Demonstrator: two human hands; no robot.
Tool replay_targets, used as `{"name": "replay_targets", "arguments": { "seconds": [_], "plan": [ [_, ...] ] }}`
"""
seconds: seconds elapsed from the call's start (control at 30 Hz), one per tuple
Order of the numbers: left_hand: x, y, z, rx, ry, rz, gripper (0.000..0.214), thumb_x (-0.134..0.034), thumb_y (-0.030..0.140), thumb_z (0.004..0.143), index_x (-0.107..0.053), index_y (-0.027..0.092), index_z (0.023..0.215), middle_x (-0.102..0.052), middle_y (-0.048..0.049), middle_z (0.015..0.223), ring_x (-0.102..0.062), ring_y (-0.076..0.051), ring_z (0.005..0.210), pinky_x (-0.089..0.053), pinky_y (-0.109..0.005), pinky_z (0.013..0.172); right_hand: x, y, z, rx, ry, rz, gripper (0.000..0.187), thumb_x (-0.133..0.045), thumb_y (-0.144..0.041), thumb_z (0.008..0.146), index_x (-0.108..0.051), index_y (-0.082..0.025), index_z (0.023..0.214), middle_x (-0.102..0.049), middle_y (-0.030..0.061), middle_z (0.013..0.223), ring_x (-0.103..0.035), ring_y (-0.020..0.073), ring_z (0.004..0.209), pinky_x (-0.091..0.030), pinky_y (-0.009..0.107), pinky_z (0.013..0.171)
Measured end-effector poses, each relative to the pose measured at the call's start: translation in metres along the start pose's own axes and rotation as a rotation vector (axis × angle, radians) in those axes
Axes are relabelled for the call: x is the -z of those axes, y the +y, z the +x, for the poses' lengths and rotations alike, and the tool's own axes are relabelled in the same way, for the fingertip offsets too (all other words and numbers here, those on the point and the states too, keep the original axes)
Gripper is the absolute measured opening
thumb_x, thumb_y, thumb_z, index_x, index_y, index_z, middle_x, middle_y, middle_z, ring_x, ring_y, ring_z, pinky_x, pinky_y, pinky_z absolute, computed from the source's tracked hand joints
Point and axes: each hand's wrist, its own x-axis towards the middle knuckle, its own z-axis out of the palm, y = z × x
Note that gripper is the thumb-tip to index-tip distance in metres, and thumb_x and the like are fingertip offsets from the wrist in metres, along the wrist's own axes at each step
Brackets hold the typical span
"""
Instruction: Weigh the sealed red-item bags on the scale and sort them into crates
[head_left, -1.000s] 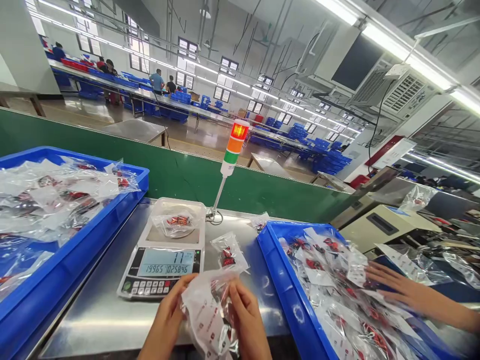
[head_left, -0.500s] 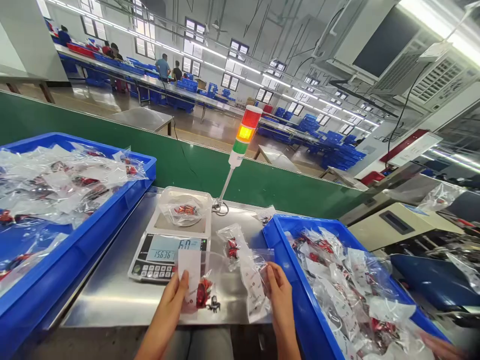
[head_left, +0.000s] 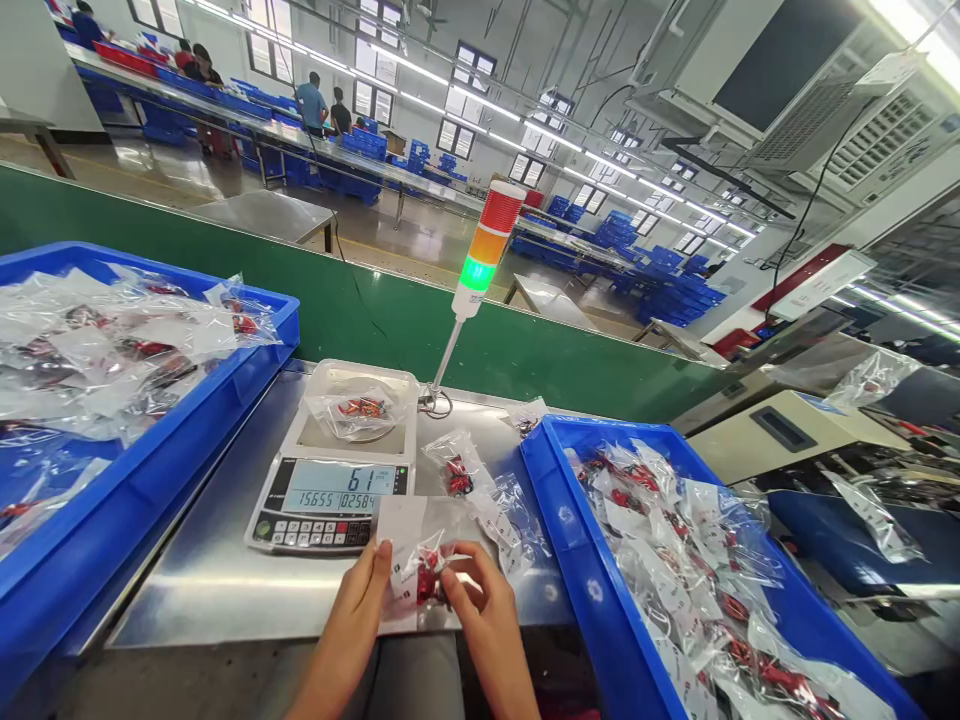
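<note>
My left hand (head_left: 356, 625) and my right hand (head_left: 484, 610) both pinch one clear plastic bag with red parts (head_left: 420, 570) just in front of the digital scale (head_left: 334, 480). A second clear bag (head_left: 352, 410) lies on the scale's pan, and the display reads 61. Two loose bags lie on the steel table (head_left: 225, 590) to the right of the scale: one with red parts (head_left: 454, 470) and one beside my right hand (head_left: 517, 520).
A blue bin (head_left: 142, 490) full of bagged parts stands at the left, another blue bin (head_left: 592, 590) at the right. A signal tower (head_left: 480, 270) behind the scale shows green. A green barrier (head_left: 375, 330) runs along the back. Machines stand at far right; people work far behind.
My right hand came left and joined the left hand on one bag; the other bag now lies on the table. The scale went from 60 to 61 and the tower light from amber to green.
</note>
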Motion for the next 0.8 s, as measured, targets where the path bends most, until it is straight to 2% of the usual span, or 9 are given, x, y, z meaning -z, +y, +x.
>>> {"name": "replay_targets", "arguments": {
  "seconds": [0.1, 0.2, 0.27, 0.37, 0.47, 0.57, 0.67, 0.8],
  "plan": [
    [0.000, 0.010, -0.003, -0.057, 0.034, 0.157, 0.076, -0.046, 0.093, 0.072, -0.069, 0.021, 0.080, -0.073, -0.0092, 0.082, -0.069, -0.031, 0.088, -0.058, -0.040, 0.084, -0.012, -0.012, 0.000, -0.010, 0.111, -0.017, 0.050, -0.064, -0.071, 0.084, -0.065, -0.021, 0.078, -0.064, 0.0017, 0.070, -0.060, 0.0166, 0.066, -0.051, 0.025, 0.059],
    [0.002, 0.025, -0.003, -0.145, 0.007, 0.230, 0.078, -0.036, 0.095, 0.073, -0.059, 0.022, 0.064, -0.059, -0.0044, 0.058, -0.058, -0.024, 0.061, -0.053, -0.034, 0.061, -0.016, -0.018, 0.002, 0.019, 0.140, -0.037, 0.052, -0.058, -0.073, 0.087, -0.057, -0.023, 0.072, -0.058, -0.0008, 0.064, -0.054, 0.0149, 0.058, -0.047, 0.026, 0.056],
    [0.003, 0.031, -0.002, -0.201, 0.058, 0.259, 0.070, -0.038, 0.089, 0.078, -0.056, 0.023, 0.063, -0.055, -0.0032, 0.056, -0.057, -0.023, 0.061, -0.050, -0.031, 0.058, -0.018, -0.018, 0.000, 0.016, 0.150, -0.065, 0.052, -0.050, -0.074, 0.091, -0.053, -0.025, 0.074, -0.057, -0.0022, 0.061, -0.050, 0.0140, 0.052, -0.043, 0.026, 0.052],
    [0.002, 0.033, 0.000, -0.294, 0.133, 0.289, 0.055, -0.045, 0.074, 0.084, -0.058, 0.023, 0.068, -0.057, -0.0034, 0.060, -0.060, -0.024, 0.069, -0.052, -0.030, 0.065, -0.022, -0.017, -0.002, 0.014, 0.209, -0.125, 0.053, -0.043, -0.078, 0.092, -0.051, -0.027, 0.079, -0.049, -0.0054, 0.053, -0.043, 0.0135, 0.044, -0.035, 0.027, 0.046],
    [0.000, 0.030, 0.001, -0.304, 0.134, 0.289, 0.051, -0.043, 0.069, 0.086, -0.057, 0.024, 0.069, -0.056, -0.0019, 0.058, -0.056, -0.021, 0.061, -0.049, -0.028, 0.060, -0.024, -0.020, -0.002, 0.001, 0.286, -0.118, 0.056, -0.044, -0.082, 0.088, -0.052, -0.026, 0.083, -0.044, -0.0073, 0.050, -0.039, 0.0130, 0.044, -0.031, 0.027, 0.045],
    [-0.003, 0.028, 0.001, -0.287, 0.124, 0.250, 0.049, -0.043, 0.069, 0.087, -0.054, 0.024, 0.071, -0.053, 0.0013, 0.055, -0.049, -0.017, 0.051, -0.042, -0.026, 0.051, -0.023, -0.026, -0.004, -0.112, 0.209, 0.062, 0.059, -0.053, -0.083, 0.081, -0.055, -0.026, 0.094, -0.043, -0.0087, 0.053, -0.037, 0.0120, 0.045, -0.030, 0.024, 0.042],
    [-0.005, 0.028, -0.001, -0.244, 0.170, 0.184, 0.044, -0.046, 0.068, 0.087, -0.052, 0.024, 0.081, -0.050, 0.0051, 0.051, -0.046, -0.016, 0.046, -0.039, -0.025, 0.046, -0.028, -0.026, -0.011, -0.194, 0.029, 0.293, 0.060, -0.066, -0.079, 0.075, -0.056, -0.026, 0.099, -0.055, -0.0052, 0.064, -0.049, 0.0136, 0.050, -0.040, 0.024, 0.044],
    [-0.003, 0.031, -0.002, -0.242, 0.216, 0.199, 0.039, -0.040, 0.063, 0.091, -0.047, 0.026, 0.078, -0.047, 0.0063, 0.048, -0.045, -0.016, 0.041, -0.036, -0.025, 0.042, -0.041, -0.016, -0.025, -0.248, -0.036, 0.434, 0.044, -0.074, -0.063, 0.080, -0.058, -0.024, 0.093, -0.064, -0.0028, 0.072, -0.056, 0.0123, 0.052, -0.047, 0.025, 0.052]
  ]
}}
